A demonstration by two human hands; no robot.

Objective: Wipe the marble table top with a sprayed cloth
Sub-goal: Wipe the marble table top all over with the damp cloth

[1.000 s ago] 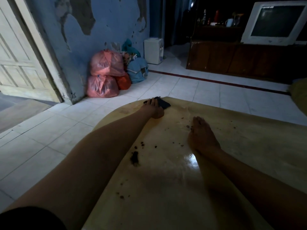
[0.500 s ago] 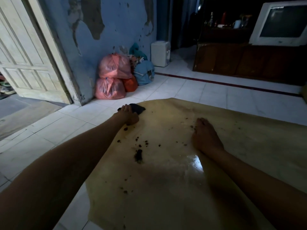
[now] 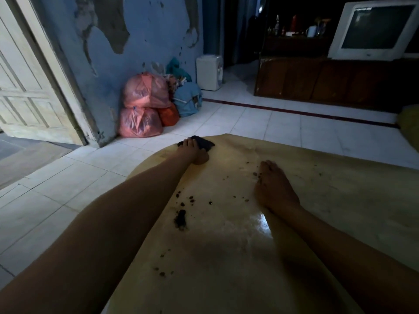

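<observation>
My left hand (image 3: 193,152) reaches to the far left corner of the glossy beige marble table top (image 3: 226,257), fingers laid over the small dark crumpled cloth (image 3: 203,142) and pressing it to the stone; the cloth shows beyond and to the right of my fingertips, right at the table's edge. Whether the fingers curl around it or simply press flat, I cannot tell. My right hand (image 3: 275,189) lies palm down on the marble, fingers straight and close together, holding nothing, well apart from the cloth. Between my two forearms sits a dark clump of dirt (image 3: 181,219), with scattered dark crumbs (image 3: 192,199) spread toward my right hand and nearer to me. A bright wet-looking sheen (image 3: 260,219) lies just beside my right wrist. Beyond my left hand, on the white tiled floor (image 3: 68,189), stacked pink plastic bags (image 3: 142,105) lean against the peeling blue wall (image 3: 147,37). Far beyond my right hand, a white boxy television (image 3: 374,30) rests on a dark wooden cabinet (image 3: 328,80).
</observation>
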